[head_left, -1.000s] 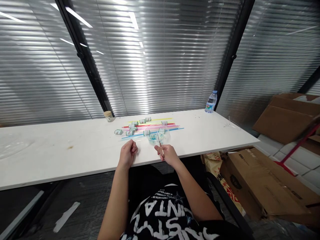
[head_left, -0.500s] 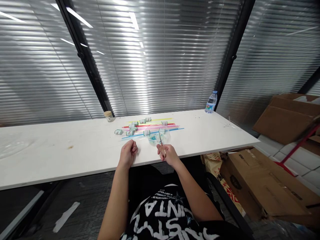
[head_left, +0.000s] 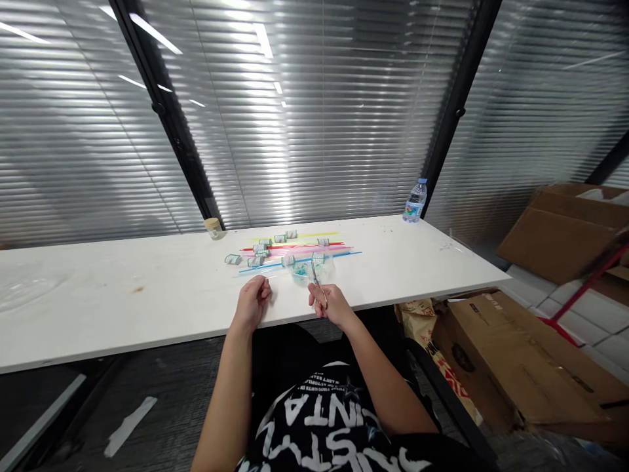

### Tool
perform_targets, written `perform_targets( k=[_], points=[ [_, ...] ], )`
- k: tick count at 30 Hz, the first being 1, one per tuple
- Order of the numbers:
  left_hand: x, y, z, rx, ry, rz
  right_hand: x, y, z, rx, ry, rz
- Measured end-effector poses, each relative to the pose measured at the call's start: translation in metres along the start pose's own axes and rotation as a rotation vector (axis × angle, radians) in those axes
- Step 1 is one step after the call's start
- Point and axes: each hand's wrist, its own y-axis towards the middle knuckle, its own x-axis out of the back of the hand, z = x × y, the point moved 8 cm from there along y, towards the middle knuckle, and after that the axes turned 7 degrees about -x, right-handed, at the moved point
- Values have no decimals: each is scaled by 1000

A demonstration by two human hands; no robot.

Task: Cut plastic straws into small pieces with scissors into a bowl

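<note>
A: What does the right hand (head_left: 330, 305) have?

B: A pair of scissors (head_left: 319, 283). The grip is closed around the handles, and the blades point away from the body, their tips seen against the clear bowl (head_left: 331, 270).

A: And the left hand (head_left: 253, 305)?

B: It sits by the near edge of the white bench (head_left: 147, 314), fingers curled in. I cannot tell whether that grip has hold of anything (the knuckles hide the palm).

A: What is in the bowl?

B: Small blue-green bits (head_left: 300, 271), too small to make out. It stands just beyond the scissors hand.

A: What lies behind that?

B: Long thin sticks, laid roughly side by side: a blue stick (head_left: 351, 254) nearest, then pink, red and yellow. Little printed packets (head_left: 232, 259) lie on and among them, one just off to the left.

A: Anything farther out?

B: A lidded jar (head_left: 213, 229) at the back left, and a water bottle (head_left: 415, 203) upright at the back right.
</note>
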Motion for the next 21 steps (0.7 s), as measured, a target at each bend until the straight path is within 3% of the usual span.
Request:
perform_targets(
  k=[6, 21],
  points=[
    [-1, 0, -1, 4, -12, 8, -3, -1, 2, 8, 18, 64],
    [-2, -1, 2, 56, -42, 23, -2, 2, 1, 18, 52, 77]
  ],
)
